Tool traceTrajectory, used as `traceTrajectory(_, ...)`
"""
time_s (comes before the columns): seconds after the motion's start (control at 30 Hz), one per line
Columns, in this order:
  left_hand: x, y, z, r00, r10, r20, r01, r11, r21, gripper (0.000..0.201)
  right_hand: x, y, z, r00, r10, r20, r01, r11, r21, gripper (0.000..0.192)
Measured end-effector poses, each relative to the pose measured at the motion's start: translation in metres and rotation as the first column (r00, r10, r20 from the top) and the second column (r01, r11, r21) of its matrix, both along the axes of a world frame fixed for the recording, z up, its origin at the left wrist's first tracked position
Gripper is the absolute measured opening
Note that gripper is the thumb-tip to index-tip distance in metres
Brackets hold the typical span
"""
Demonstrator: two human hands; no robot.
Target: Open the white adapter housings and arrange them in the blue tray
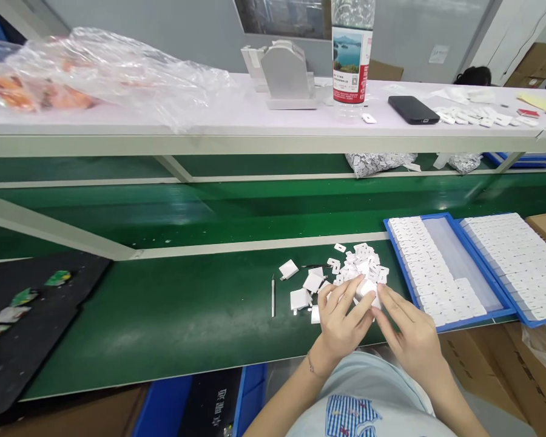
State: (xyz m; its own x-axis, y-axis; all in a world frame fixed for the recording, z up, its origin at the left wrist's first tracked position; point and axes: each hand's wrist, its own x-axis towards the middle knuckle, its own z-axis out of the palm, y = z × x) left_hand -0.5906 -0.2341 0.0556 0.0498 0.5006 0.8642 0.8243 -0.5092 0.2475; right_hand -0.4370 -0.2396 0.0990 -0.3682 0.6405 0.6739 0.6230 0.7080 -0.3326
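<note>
Both hands meet low and right of centre, over the green worktop (pixel 164 315) — the left hand (pixel 341 321) and the right hand (pixel 409 337) pinch one small white plastic piece (pixel 367 290) between their fingertips, fingers narrowed around it, right at the near edge of the loose heap of small white plastic parts (pixel 359 264). The grip looks fingertip-only, so the risk as I read it: a slip would drop the piece back into the heap, where it would be lost among lookalikes, or send it off the near edge of the worktop towards the lap. A sweeping wrist could also scatter the few larger white square blocks (pixel 300 297) lying just left of the hands. Further left lies a thin metal pick tool (pixel 273 295), apart from everything — no obstacle. To the right, near the right hand, sits a blue tray with rows of white parts (pixel 437 273), its middle strip bare, and a second blue tray (pixel 514 261) filled with rows beside it; the first tray's rim stands between hand and slots. Across the top runs a pale shelf (pixel 236 130) with a clear water bottle (pixel 351 54), a black phone (pixel 413 110) and crumpled clear plastic bags (pixel 104 73) at upper left.
</note>
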Motion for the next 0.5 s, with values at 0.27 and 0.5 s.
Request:
traceTrajectory(0.27, 0.047, 0.004, 0.009, 0.998, -0.058, 0.038, 0.057, 0.998, 0.029, 0.026, 0.049, 0.002, 0.011, 0.998, -0.014, -0.055, 0.014, 1.000, 0.012, 0.067)
traceTrajectory(0.5, 0.084, 0.008, 0.016, 0.998, -0.025, 0.055, 0.020, 0.997, 0.080, 0.035, 0.074, 0.009, -0.008, 0.666, -0.209, -0.716, -0.550, 0.510, -0.661, 0.043)
